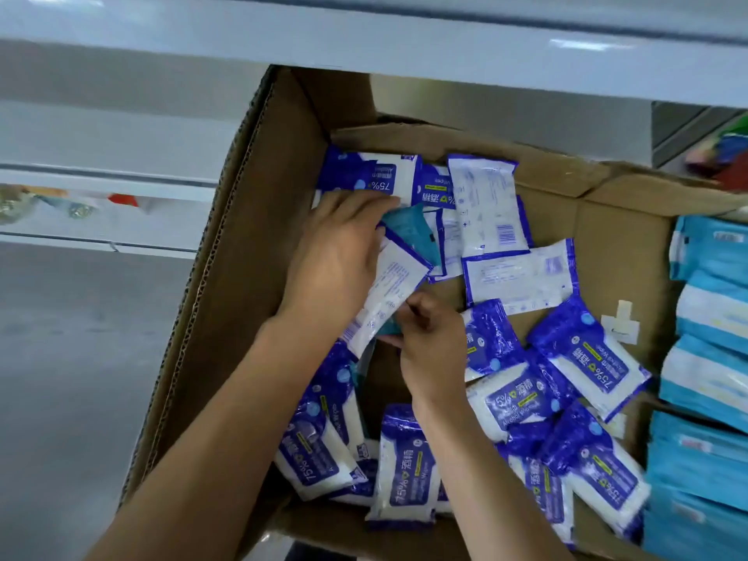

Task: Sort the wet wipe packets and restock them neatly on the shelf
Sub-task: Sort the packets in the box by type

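Your left hand point(338, 257) lay flat, fingers extended, over a white-backed packet point(388, 295) in the cardboard box point(226, 253). Your right hand point(431, 342) pinched its lower edge. Blue packets point(404, 459) lay scattered; teal packets point(704, 358) stood rightmost.

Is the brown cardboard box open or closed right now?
Open. The brown cardboard box has its flaps folded outward, and loose blue-and-white wet wipe packets lie exposed inside, where both hands are reaching.
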`<state>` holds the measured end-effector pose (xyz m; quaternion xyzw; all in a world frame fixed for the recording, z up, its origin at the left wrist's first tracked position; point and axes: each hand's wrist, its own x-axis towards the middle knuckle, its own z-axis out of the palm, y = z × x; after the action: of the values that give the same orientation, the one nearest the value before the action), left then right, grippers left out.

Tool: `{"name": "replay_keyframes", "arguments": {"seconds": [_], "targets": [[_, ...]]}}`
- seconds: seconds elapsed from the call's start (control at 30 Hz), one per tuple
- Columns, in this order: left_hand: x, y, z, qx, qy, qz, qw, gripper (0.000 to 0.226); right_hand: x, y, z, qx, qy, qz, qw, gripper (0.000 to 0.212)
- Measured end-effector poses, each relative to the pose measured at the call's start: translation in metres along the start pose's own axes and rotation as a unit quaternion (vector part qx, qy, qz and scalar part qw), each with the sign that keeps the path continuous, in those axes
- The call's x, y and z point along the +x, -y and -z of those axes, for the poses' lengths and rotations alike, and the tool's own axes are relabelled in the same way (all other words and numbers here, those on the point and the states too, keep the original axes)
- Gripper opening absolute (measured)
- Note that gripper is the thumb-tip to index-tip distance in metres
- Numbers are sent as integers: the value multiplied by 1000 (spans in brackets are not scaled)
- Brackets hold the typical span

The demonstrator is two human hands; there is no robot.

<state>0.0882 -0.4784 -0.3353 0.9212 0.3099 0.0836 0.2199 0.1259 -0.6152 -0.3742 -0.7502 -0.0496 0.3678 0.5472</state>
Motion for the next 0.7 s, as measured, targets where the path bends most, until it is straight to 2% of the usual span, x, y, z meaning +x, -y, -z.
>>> {"name": "replay_keyframes", "arguments": {"seconds": [0.07, 0.17, 0.33, 0.37, 0.43, 0.5, 0.57, 0.63, 0.67, 0.7], "targets": [[23, -3, -5, 38, 68, -2, 997, 40, -6, 1, 0, 36, -3, -6, 999, 27], [44, -7, -11, 98, 144, 23, 984, 41, -12, 5, 10, 48, -12, 28, 998, 20], [47, -13, -19, 132, 172, 35, 975, 43, -17, 8, 51, -46, -7, 133, 990, 14], [45, -16, -19, 132, 154, 23, 979, 38, -19, 10, 61, -49, -14, 141, 989, 15], [42, -19, -19, 134, 70, -30, 988, 21, -23, 16, 86, -29, -35, 145, 988, 15], [35, -29, -18, 85, -4, -35, 996, 13, -30, 24, 118, 20, -61, 125, 990, 13], [28, -23, -33, 36, -44, 29, 998, 22, -37, 27, 155, 80, -96, 93, 988, 11], [16, -25, -45, -11, -151, 105, 983, 52, -44, 20, 194, 141, -136, 58, 979, 10], [3, -47, -41, -51, -153, 110, 981, 47, -48, 13, 215, 166, -152, 43, 973, 12], [-10, -78, -38, -93, -124, 101, 983, 29, -53, 5, 237, 177, -162, 35, 970, 15]]}}
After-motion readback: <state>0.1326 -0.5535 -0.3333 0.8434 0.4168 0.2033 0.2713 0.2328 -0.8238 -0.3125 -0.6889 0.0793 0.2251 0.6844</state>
